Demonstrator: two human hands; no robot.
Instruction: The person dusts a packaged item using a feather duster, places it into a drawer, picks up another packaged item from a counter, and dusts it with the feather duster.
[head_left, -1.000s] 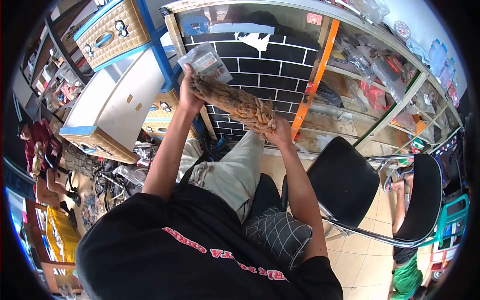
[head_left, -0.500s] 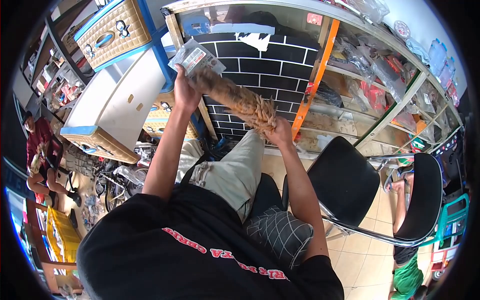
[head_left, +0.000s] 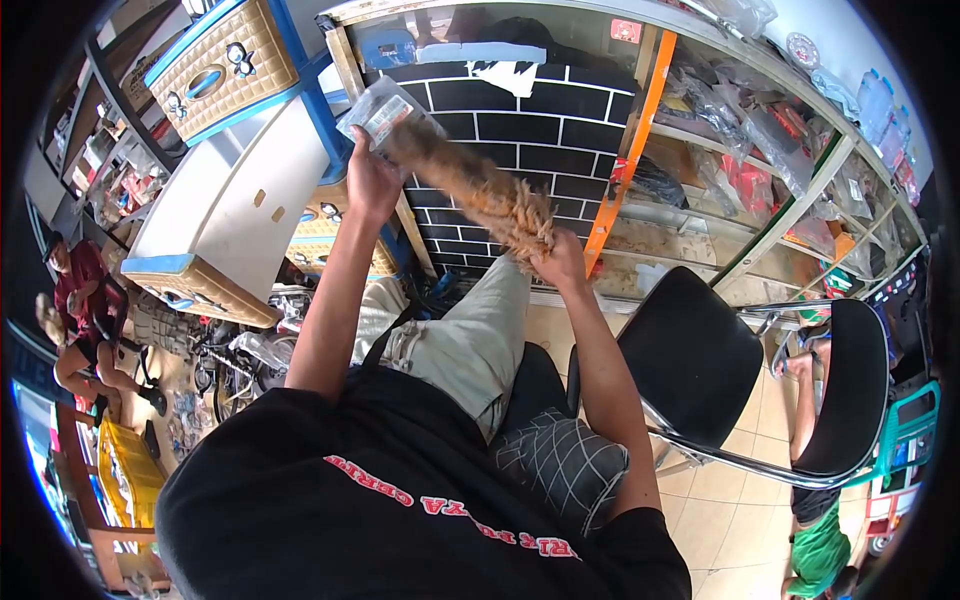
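My left hand (head_left: 373, 182) is closed on the lower edge of a clear plastic packet (head_left: 384, 112) with a printed label; what lies inside is hard to make out. My right hand (head_left: 560, 262) grips the near end of a shaggy brown duster (head_left: 485, 195). The duster slants up and left between my hands, its blurred far tip overlapping the lower right of the packet. Its handle is hidden. Both things are held above my lap, in front of a cabinet with a black brick-pattern panel (head_left: 540, 130).
Glass shelves (head_left: 740, 190) of bagged parts stand at the right, near a black chair (head_left: 690, 360). A tan and blue drawer unit (head_left: 220, 70) is at the left. Farther left sits a person in dark red (head_left: 85, 290); at lower right is another person in green (head_left: 820, 550).
The duster has shifted slightly over the packet, its tip blurred. Both hands stay nearly in place. The seated person at the left has moved their hands apart.
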